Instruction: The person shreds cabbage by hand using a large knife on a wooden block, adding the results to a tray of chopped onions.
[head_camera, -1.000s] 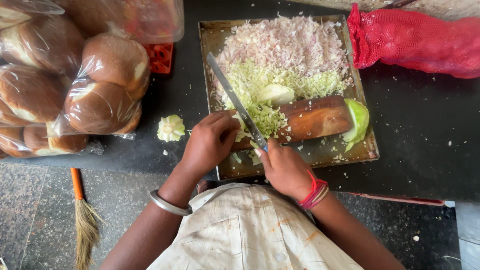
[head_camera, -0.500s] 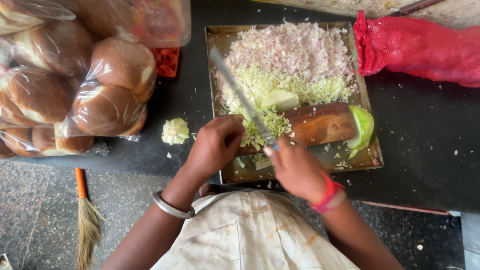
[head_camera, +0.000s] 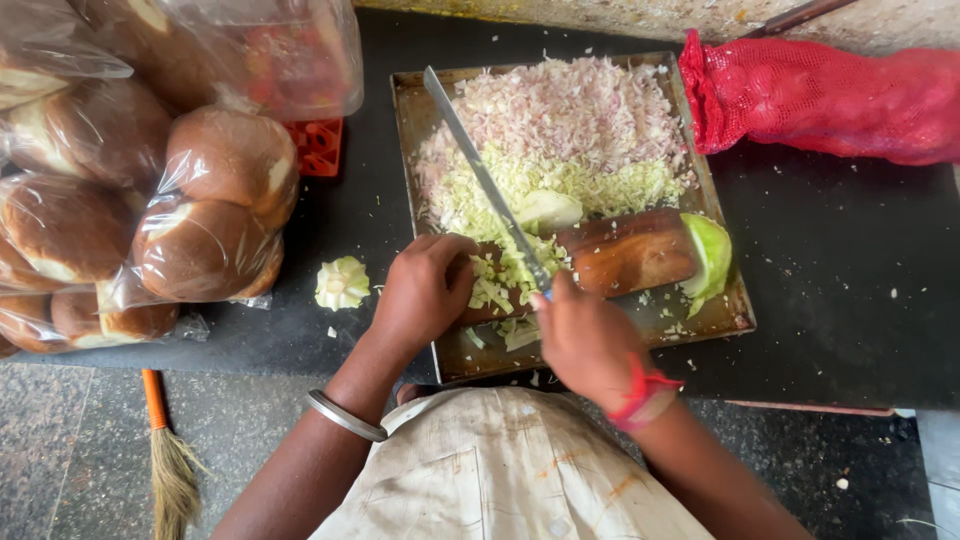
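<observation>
Down on the metal tray (head_camera: 417, 95), the right hand (head_camera: 585, 340) is closed around the handle of a long knife (head_camera: 485, 180). Its blade runs from the near right up to the far left, tip close to the tray's far-left corner. The left hand (head_camera: 425, 290) is curled, fingertips pressing shredded cabbage (head_camera: 495, 285) on a wooden block (head_camera: 625, 255), just left of the blade. Chopped heaps fill the tray's far half, so little room remains there. A cabbage wedge (head_camera: 710, 255) crowds the right rim. Left of the tray, dark counter (head_camera: 850, 270) lies open around a cabbage core (head_camera: 342, 283), before bagged buns (head_camera: 205, 215). A red mesh sack (head_camera: 830, 95) sits far right.
</observation>
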